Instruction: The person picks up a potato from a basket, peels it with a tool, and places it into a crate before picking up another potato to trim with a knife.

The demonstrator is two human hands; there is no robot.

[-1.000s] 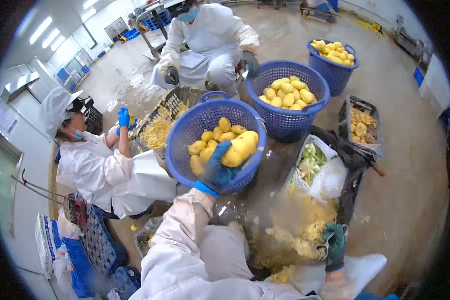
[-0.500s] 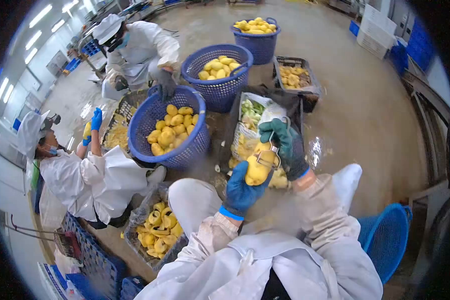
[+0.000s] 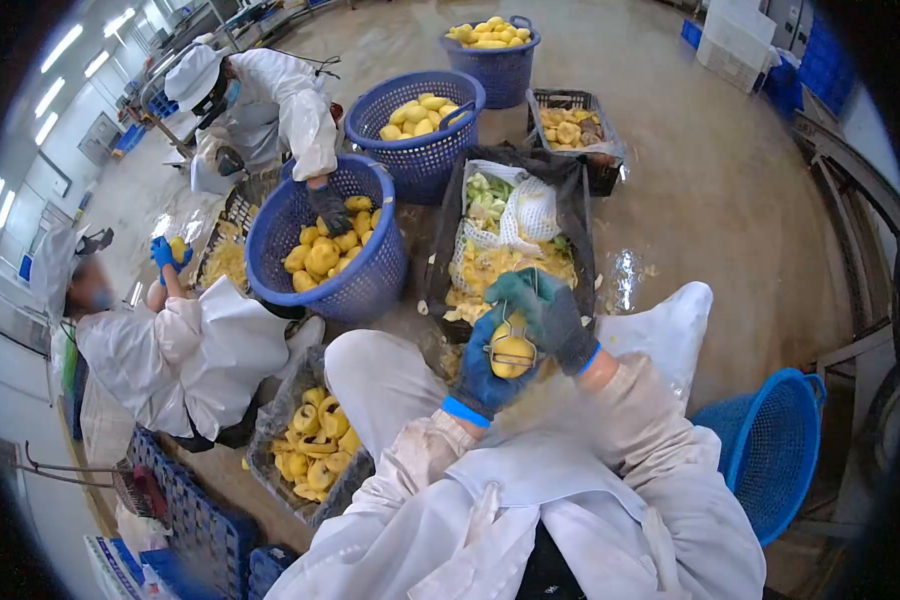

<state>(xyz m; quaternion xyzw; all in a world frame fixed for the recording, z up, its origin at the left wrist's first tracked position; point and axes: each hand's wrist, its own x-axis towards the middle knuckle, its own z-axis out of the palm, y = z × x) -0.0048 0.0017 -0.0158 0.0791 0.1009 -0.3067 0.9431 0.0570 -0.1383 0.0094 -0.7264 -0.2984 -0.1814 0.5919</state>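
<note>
My left hand [image 3: 484,374], in a blue glove, is wrapped round a yellow fruit [image 3: 513,362] that looks like a mango. My right hand [image 3: 542,308], in a green and dark glove, grips a metal-framed peeler [image 3: 490,349], whose wire frame lies across the fruit. The green fingers cover most of the peeler's handle. Just beyond both hands stands a black-lined crate [image 3: 587,220] with yellow peelings [image 3: 515,266], green scraps and white foam netting in it.
A purple basket [image 3: 365,283] of yellow fruit stands ahead left; two similar baskets [image 3: 417,160] [image 3: 500,75] are farther back. Cut fruit lies in a crate [image 3: 315,440] by my left knee. A blue basket [image 3: 770,470] stands at right. Two co-workers [image 3: 210,350] [image 3: 270,105] sit at left.
Both hands have moved slightly left, with the fruit now turned more end-on under the peeler. A co-worker's dark glove has reached down into the purple basket. The view has shifted a little.
</note>
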